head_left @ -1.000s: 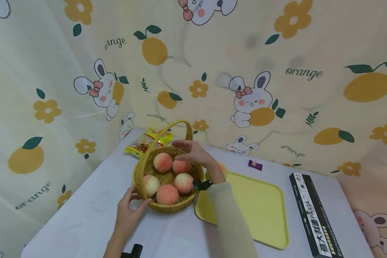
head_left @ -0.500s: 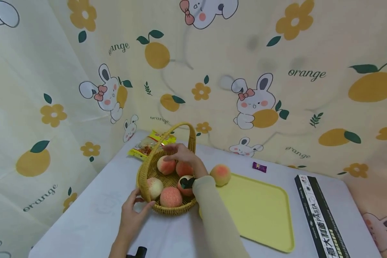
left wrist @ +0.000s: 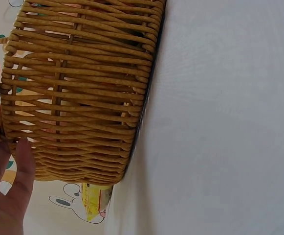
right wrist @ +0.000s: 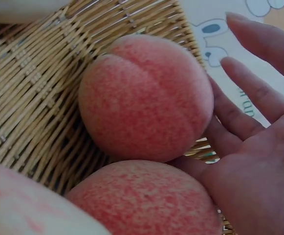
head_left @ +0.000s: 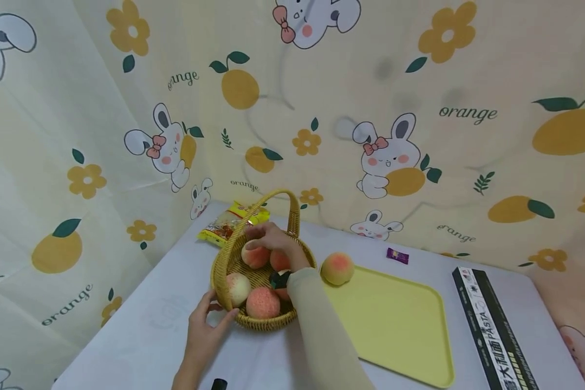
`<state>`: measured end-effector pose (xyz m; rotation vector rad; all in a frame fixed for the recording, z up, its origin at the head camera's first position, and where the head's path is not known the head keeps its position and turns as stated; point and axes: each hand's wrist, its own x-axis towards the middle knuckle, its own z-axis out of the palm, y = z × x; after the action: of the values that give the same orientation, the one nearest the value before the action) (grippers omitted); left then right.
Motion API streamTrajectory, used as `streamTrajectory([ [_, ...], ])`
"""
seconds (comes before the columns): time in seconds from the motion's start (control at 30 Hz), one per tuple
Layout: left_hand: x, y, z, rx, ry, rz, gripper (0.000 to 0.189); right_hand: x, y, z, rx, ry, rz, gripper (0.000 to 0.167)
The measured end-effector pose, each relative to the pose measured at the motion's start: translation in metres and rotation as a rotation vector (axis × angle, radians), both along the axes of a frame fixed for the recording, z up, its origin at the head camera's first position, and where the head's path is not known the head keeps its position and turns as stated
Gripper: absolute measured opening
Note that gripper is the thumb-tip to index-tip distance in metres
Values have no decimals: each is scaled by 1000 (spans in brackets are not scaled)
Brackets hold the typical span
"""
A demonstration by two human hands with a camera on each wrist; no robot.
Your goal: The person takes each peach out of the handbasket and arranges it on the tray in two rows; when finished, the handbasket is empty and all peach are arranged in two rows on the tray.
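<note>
A wicker basket (head_left: pixel 268 324) with a tall handle holds several peaches. My left hand (head_left: pixel 206 331) grips its near left rim at the foot of the handle; in the left wrist view, the thumb and fingers lie on either side of that spot. Over the far side of the basket is my right hand (head_left: pixel 275 240). Its spread fingers reach round the far side of a pink peach (right wrist: pixel 146 98) and seem to touch it in the right wrist view. A second peach (right wrist: pixel 146 198) lies against that one, close to the palm. The right forearm partly hides other peaches.
A yellow tray (head_left: pixel 395 319) lies right of the basket, with one peach (head_left: pixel 338 268) at its far left corner. Behind the basket is a yellow snack bag (head_left: pixel 224 225). A small purple packet (head_left: pixel 397 255) and a long black pasta box (head_left: pixel 494 330) lie farther right.
My right hand has moved left and lower into the basket, to the far left peach. The peach by the tray has come into sight. My left hand stays at the basket rim.
</note>
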<state>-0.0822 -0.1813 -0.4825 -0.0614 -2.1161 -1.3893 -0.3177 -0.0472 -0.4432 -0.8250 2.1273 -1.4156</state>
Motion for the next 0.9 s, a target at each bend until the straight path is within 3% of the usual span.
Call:
streamTrajectory([
  [0.2,0,1,-2,2,7,-3,51,3,-2,0,87,51,41,42],
  [0.43,-2,0,-3,-8,56,-7,50,9,-6,2,90,-210,140,46],
  [0.53,-2,-1,-3,-12,59,-10,49,8,-9,3,166,-100,239,46],
  [0.63,-1,0,-2,-8,40,-4,49,8,-8,4,230,-54,299,53],
  [0.77,-5,-4,-16,-1,26,-6,50,13,-2,3,221,-238,268,63],
  [0.9,-8,-6,-23,-4,37,-5,52,16,2,2,182,-327,206,67],
])
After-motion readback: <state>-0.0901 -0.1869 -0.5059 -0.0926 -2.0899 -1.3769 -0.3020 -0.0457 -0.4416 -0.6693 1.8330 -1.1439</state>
